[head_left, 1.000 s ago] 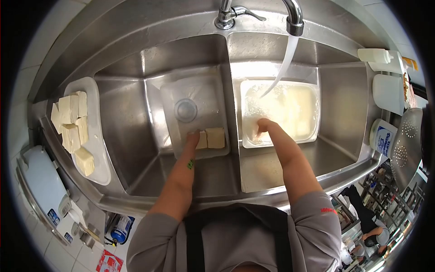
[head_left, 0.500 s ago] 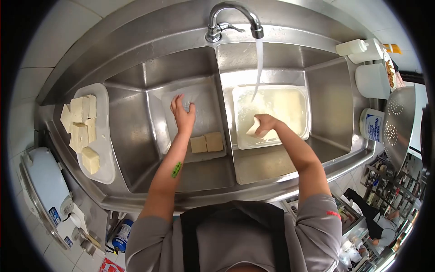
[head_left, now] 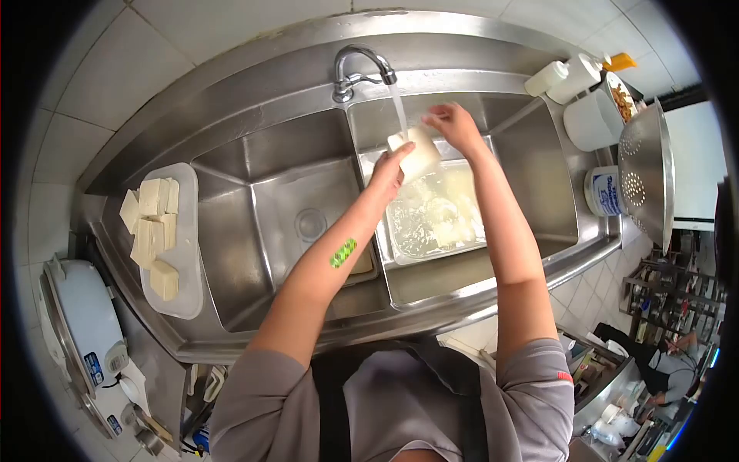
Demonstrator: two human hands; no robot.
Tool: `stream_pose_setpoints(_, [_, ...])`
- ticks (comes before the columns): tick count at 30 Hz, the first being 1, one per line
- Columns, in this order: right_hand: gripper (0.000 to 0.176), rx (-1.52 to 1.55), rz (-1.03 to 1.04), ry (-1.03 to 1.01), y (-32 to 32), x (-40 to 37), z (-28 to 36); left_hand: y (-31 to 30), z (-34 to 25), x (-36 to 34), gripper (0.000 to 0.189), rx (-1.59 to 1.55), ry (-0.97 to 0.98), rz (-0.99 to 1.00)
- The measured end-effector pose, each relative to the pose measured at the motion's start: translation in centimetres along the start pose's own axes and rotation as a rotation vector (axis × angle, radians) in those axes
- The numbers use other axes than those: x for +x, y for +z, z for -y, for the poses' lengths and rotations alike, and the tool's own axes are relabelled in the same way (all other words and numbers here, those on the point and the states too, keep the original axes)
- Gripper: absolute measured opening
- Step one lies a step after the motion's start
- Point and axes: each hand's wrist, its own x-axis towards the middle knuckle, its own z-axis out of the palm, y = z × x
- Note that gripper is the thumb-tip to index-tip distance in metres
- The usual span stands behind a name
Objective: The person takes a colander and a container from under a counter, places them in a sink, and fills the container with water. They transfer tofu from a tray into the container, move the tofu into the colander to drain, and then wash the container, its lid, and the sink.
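Note:
My left hand (head_left: 391, 171) holds a white block (head_left: 416, 157) beneath the water running from the faucet (head_left: 362, 69). Just right of the block my right hand (head_left: 453, 125) is raised, its fingers bent and slightly apart, touching nothing that I can make out. Below both hands, in the right basin, lies a clear tray (head_left: 400, 258) with cloudy water and pale pieces that are hard to tell apart. Part of a pale block (head_left: 362, 264) shows in the left basin behind my left forearm.
Several white blocks (head_left: 154, 196) stand on a white tray (head_left: 187, 289) left of the sink. Squeeze bottles (head_left: 546, 78), a white container (head_left: 593, 121), a labelled tub (head_left: 603, 191) and a metal colander (head_left: 645, 177) line the right side. A person (head_left: 677, 373) is at lower right.
My left hand has moved from the left basin to the faucet and now holds a white block. My right hand has risen from the tray and let go of the block it held.

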Motion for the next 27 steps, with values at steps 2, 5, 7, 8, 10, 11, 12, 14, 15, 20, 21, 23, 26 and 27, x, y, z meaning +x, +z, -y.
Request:
stream_pose_setpoints(2, [0.022, 0.184, 0.156, 0.037, 1.1, 1.4, 1.4, -1.0, -0.5, 1.4, 0.035, 0.037, -0.065, -0.012])
stream_pose_setpoints(5, [0.016, 0.193, 0.292, 0.055, 2.2, 1.6, 3.8, -1.2, -0.9, 2.4, 0.042, 0.058, 0.1, -0.013])
stream_pose_setpoints(7, [0.015, 0.138, 0.335, 0.055, 1.8, 1.6, 4.6, -0.6, -1.7, 2.4, 0.044, 0.132, 0.111, -0.126])
stream_pose_setpoints(8, [0.014, 0.085, 0.327, 0.018, 1.6, 1.4, 4.9, -0.5, -2.3, 2.6, 0.045, 0.254, 0.128, -0.097])
stream_pose_setpoints(10, [0.013, 0.03, 0.321, -0.015, 1.2, 1.3, 5.4, -0.2, -3.2, 1.8, 0.045, 0.374, 0.141, -0.067])
stream_pose_setpoints(11, [0.015, -0.084, 0.202, -0.131, 1.1, 1.2, 5.5, 0.3, -3.8, 0.7, 0.044, 0.366, 0.128, -0.007])
stream_pose_setpoints(12, [0.016, -0.197, 0.088, -0.247, 1.1, 1.0, 5.5, 0.9, -4.7, -0.6, 0.043, 0.355, 0.113, 0.049])
stream_pose_setpoints(14, [0.019, -0.315, -0.049, -0.282, 1.7, 1.0, 4.9, 0.5, -5.7, -2.3, 0.043, 0.416, 0.022, 0.048])
stream_pose_setpoints(15, [0.019, -0.346, -0.144, -0.304, 2.2, 1.1, 4.3, 0.1, -6.5, -3.2, 0.043, 0.479, -0.053, 0.057])
stream_pose_setpoints(20, [0.022, -0.272, -0.311, -0.292, 6.6, 1.9, -1.5, -5.4, -9.7, -8.6, 0.052, 0.351, -0.041, 0.106])
stream_pose_setpoints(21, [0.022, -0.216, -0.325, -0.274, 7.6, 2.2, -2.3, -7.5, -10.2, -9.2, 0.053, 0.39, -0.02, 0.088])
stream_pose_setpoints(23, [0.023, 0.079, -0.194, -0.009, 9.2, 2.0, -2.6, -11.5, -10.7, -9.7, 0.054, 0.422, -0.003, 0.047])
stream_pose_setpoints(26, [0.023, 0.429, -0.064, 0.275, 11.7, 1.7, -3.4, -19.4, -8.0, -8.8, 0.058, 0.575, -0.093, -0.047])
stream_pose_setpoints(27, [0.024, 0.497, -0.071, 0.288, 12.4, 1.5, -4.0, -22.2, -6.3, -8.1, 0.063, 0.607, -0.166, -0.102])
